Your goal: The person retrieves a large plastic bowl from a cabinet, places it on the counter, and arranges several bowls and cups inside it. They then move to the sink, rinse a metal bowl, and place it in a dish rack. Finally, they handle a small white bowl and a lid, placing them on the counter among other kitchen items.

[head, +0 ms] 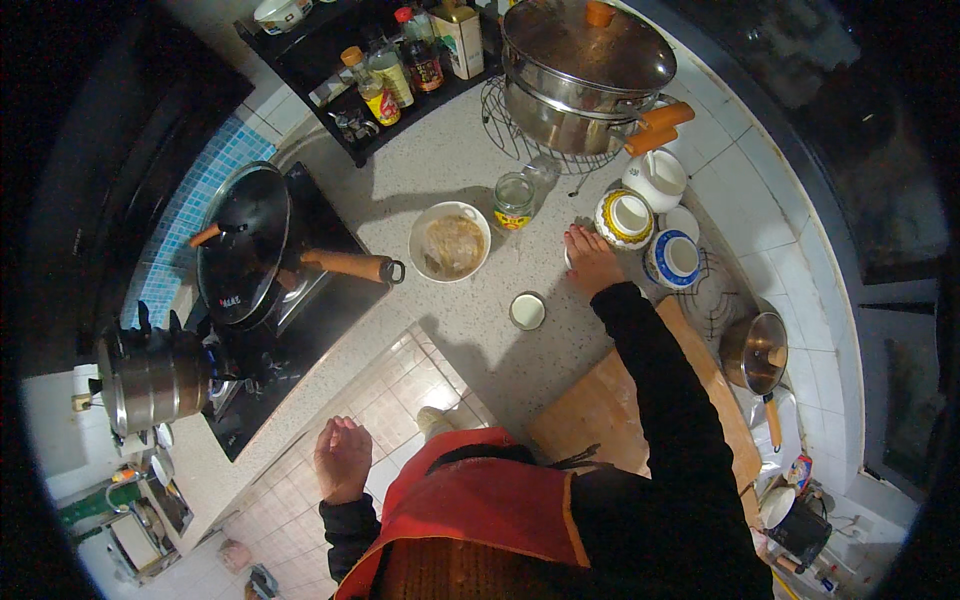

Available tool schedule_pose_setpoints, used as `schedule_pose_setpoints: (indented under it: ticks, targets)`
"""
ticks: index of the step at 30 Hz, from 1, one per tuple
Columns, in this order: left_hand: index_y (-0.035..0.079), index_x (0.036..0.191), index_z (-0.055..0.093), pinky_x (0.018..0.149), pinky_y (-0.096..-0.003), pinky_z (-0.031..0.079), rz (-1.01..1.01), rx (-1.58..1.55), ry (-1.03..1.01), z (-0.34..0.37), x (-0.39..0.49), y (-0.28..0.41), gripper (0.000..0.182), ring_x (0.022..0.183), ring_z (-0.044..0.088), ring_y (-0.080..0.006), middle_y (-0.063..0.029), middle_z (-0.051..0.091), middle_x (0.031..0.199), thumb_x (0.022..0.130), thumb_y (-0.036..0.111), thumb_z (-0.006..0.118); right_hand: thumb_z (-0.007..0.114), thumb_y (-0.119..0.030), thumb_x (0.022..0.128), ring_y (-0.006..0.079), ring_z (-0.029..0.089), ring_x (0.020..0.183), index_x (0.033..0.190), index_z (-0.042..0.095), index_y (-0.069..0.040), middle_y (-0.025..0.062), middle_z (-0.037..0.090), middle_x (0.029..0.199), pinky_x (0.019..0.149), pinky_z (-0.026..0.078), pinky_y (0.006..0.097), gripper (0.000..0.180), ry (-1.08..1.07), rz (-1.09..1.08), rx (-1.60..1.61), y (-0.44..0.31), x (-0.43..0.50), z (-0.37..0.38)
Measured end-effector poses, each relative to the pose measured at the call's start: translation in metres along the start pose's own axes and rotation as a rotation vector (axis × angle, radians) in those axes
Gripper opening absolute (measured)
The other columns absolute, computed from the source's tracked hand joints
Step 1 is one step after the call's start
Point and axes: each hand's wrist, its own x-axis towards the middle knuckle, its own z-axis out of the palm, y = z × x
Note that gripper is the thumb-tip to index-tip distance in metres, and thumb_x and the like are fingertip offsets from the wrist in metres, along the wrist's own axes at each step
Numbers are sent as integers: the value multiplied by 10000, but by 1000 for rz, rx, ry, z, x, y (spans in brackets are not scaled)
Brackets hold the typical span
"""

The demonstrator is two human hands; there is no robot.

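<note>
My right hand (pixel 592 259) reaches over the speckled countertop, palm down. A white edge (pixel 568 257) shows beside its fingers; the rest of that thing is hidden under the hand, so the grip is unclear. Close to its fingertips stands an upturned bowl with a yellow patterned band (pixel 624 218). An open glass jar (pixel 514 201) with a yellow label is to the left, next to a white bowl (pixel 417 255) holding pale, wet-looking food. A round jar lid (pixel 527 310) lies nearer me. Low at my left side, my left hand (pixel 343 459) has loosely curled fingers and nothing visible in it.
A covered steel steamer pot (pixel 562 112) sits on a wire rack at the back. An upturned blue-rimmed bowl (pixel 673 259) and a white pot (pixel 654 180) are at right. A wooden board (pixel 592 405) lies under my right arm. A lidded wok (pixel 247 255) stands on the stove (pixel 330 330).
</note>
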Motion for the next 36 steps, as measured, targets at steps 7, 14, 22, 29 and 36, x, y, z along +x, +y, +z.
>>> schedule_pose_setpoints:
  ticks: [7,14,22,29,36]
  targets:
    - [81,837,605,853,-324,428,35,7,45,3,1,-1,27,887,604,-138,3,662,853,840,108,610,579,-208,753,275,476,1167,1144,559,-48,131,493,1267,1004,326,450,423,-50,-203,349,-77,-22,-30]
    - [81,842,608,862,-317,419,27,27,20,0,-1,2,30,886,601,-124,9,658,848,833,108,620,663,-258,690,254,469,1153,1179,532,-71,120,478,1249,1021,298,476,539,-148,-249,221,-75,-43,9]
    - [90,846,608,852,-306,416,48,-7,59,-9,-2,4,31,894,595,-120,24,652,860,831,114,621,657,-237,710,295,460,1166,1213,508,-48,124,470,1265,1008,318,456,558,-107,-87,229,-36,-33,-60]
    - [97,895,583,859,-320,411,98,-12,66,-12,-9,11,73,908,585,-116,31,643,868,836,119,621,707,-231,682,326,485,1106,1245,488,-80,143,469,1252,935,383,430,623,167,-2,335,-41,123,-88]
    - [101,908,579,866,-323,400,119,-49,83,-22,-14,13,84,901,576,-117,27,632,886,839,123,622,737,-223,629,317,531,1026,1078,573,-84,131,564,1054,863,458,424,498,-237,30,158,-20,148,-78]
